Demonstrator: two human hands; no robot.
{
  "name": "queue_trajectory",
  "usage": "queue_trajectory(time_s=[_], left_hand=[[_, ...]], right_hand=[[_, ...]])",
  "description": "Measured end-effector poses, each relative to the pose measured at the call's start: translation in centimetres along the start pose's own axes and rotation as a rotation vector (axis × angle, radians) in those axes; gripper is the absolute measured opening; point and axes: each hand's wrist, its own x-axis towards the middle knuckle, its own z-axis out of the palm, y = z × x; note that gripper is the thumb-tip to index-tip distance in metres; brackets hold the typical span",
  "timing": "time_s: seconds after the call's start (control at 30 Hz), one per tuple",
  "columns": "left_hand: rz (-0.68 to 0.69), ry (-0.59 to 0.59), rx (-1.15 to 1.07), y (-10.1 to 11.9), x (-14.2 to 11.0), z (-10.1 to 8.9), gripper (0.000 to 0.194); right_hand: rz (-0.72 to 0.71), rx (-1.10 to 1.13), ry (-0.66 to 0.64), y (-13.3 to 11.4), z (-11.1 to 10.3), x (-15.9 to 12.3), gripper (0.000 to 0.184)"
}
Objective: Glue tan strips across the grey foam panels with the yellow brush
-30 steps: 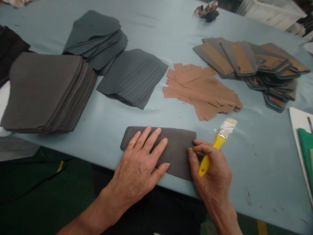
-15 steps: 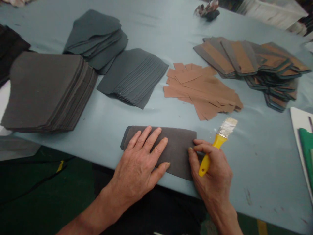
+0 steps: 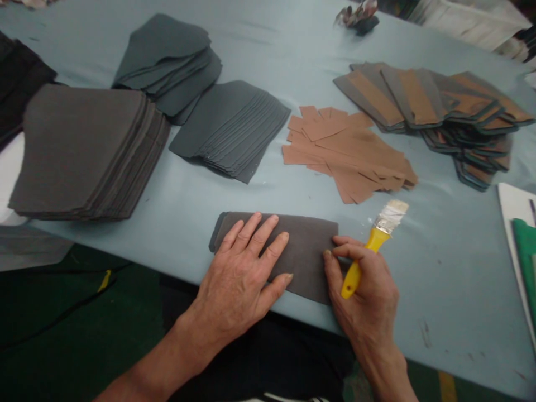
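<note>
My left hand (image 3: 234, 279) lies flat, fingers spread, pressing a dark grey felt-like strip (image 3: 305, 251) onto the blue table cover (image 3: 439, 279). The strip seems light and limp, easiest taken by its edge. My right hand (image 3: 364, 290) curls around a yellow-handled paintbrush (image 3: 354, 279), fingertips at the strip's right end.

A pale blue table (image 3: 460, 290) stands over dark green, apparently painted flooring (image 3: 125, 335).

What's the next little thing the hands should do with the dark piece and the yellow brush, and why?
Probably the right hand should lower the yellow brush onto the dark sheet, because the left hand presses that sheet flat and the bristles look crusted with something pale.
</note>
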Motion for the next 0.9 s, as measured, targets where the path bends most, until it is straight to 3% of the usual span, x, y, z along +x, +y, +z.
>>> queue_trajectory(time_s=[0.9], left_hand=[[0.028, 0.056, 0.028, -0.20, -0.04, 0.34, 0.051]], right_hand=[[-0.032, -0.005, -0.012, 0.08, -0.02, 0.13, 0.004]])
